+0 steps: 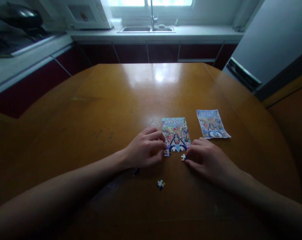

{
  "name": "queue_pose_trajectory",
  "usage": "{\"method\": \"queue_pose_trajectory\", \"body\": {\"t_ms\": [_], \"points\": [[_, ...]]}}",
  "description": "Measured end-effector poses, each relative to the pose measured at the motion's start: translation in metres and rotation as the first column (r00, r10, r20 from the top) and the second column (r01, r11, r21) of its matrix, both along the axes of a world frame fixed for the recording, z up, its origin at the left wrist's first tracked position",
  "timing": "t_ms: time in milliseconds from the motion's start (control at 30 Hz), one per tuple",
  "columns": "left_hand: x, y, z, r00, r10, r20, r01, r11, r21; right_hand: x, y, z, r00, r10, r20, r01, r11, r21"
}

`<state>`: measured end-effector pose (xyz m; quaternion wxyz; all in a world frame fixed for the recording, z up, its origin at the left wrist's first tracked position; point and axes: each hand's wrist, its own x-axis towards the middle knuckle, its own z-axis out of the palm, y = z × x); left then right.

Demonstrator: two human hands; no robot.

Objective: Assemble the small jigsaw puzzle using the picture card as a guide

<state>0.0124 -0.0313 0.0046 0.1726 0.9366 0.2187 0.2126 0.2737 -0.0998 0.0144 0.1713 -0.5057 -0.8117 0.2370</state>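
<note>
The right grip [207, 156] was narrow, thumb and fingertips closed on a small puzzle piece [183, 157] that stuck out to their left. The left grip [151, 146] rested against the puzzle's lower left edge; whether it pinched the corner piece [167, 152] or only steadied it, I could not tell. The puzzle [176, 130] lay flat between the two grips, mostly assembled, its near edge unfinished just beyond the held piece. The step in hand seemed to be filling that last row; the next move probably called for turning the held piece until its tabs matched the gap, then pressing it in while the left grip steadied the rest.

Nearer the person than both grips, a loose piece [161, 184] lay on the tabletop [110, 100], and a small dark object [136, 171], too dim to make out, lay beside the left wrist. Beyond the right grip was a creased sheet [212, 124] with a similar picture.
</note>
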Motion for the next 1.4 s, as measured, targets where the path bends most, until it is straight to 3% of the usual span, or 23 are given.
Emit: {"method": "queue_pose_trajectory", "body": {"t_ms": [533, 1400], "points": [[0.0004, 0.001, -0.0017, 0.999, -0.027, 0.034, 0.026, 1.0, 0.014, -0.0017, 0.0035, -0.0006, 0.99, -0.134, 0.034, 0.135, 0.991, -0.016], [-0.0002, 0.0014, -0.0028, 0.997, -0.051, 0.054, 0.05, 0.999, 0.02, -0.0005, 0.0055, -0.0033, 0.993, -0.119, 0.01, 0.12, 0.992, -0.048]]}}
